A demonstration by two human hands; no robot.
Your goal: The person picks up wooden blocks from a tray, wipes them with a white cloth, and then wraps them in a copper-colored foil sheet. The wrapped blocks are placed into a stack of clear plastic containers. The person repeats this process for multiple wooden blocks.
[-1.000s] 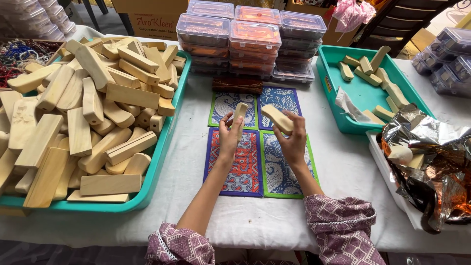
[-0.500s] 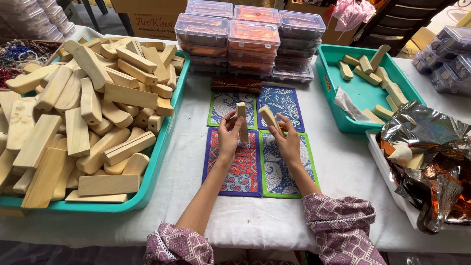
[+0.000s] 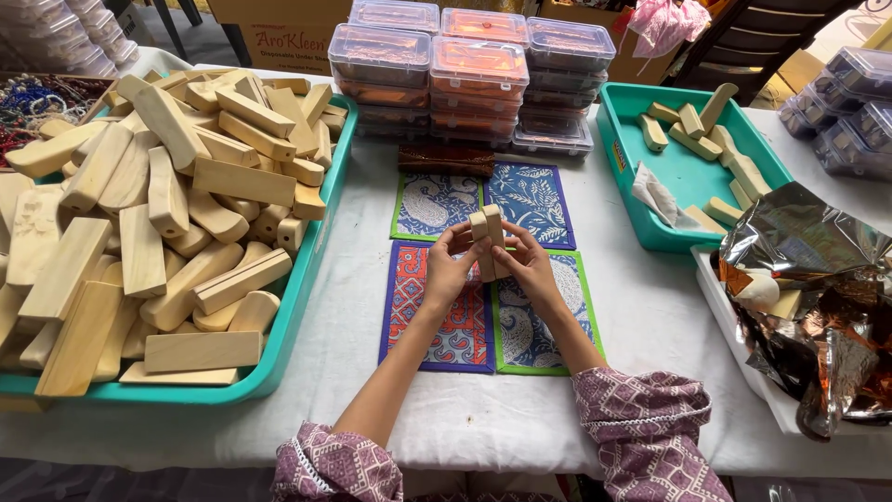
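My left hand (image 3: 452, 267) and my right hand (image 3: 526, 266) meet above the patterned cloth mats (image 3: 446, 316) in the middle of the table. Each hand holds a pale wooden block. The two blocks (image 3: 487, 238) stand upright and are pressed side by side between my fingers. The left hand's block is the left one, the right hand's block the right one. My purple patterned sleeves show at the bottom edge.
A big teal tray (image 3: 288, 325) heaped with wooden blocks fills the left. A smaller teal tray (image 3: 678, 167) with several blocks and a cloth sits at the right. Stacked lidded plastic boxes (image 3: 478, 74) stand behind the mats. Crumpled foil (image 3: 818, 288) lies at far right.
My hands have come together: the two blocks, held apart a second ago with the right one tilted, now stand upright and touch side by side.
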